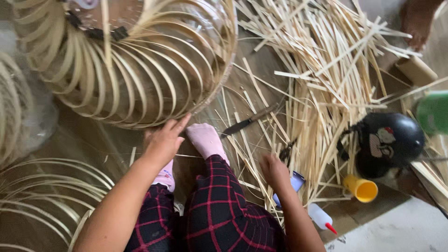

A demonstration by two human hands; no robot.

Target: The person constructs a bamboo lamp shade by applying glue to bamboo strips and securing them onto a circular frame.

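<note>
At the far left, loose curved bamboo hoops (42, 186) lie on the wooden floor (93, 140). Above them sits the large round frame of bent pale bamboo strips (140, 70), tilted on its side. The left hand (163, 142) rests flat and open against the frame's lower rim, fingers spread, gripping nothing, seemingly steadying it. Just right of it, a foot in a pink sock (205, 140) points toward the frame, above red-checked dark trousers (214, 210). A dark-bladed knife (247, 121) lies on the floor beyond the foot. The right hand (275, 170) is down among the loose heap of flat split bamboo strips (322, 70), fingers curled; motion blur hides whether it has hold of a strip. Judging by this, a strip is being picked out, and a firm pinch on one would be needed. Further right stand a white squeeze bottle with a red tip (319, 217), a yellow plastic cup (361, 189) and a black rounded helmet (389, 140).
</note>
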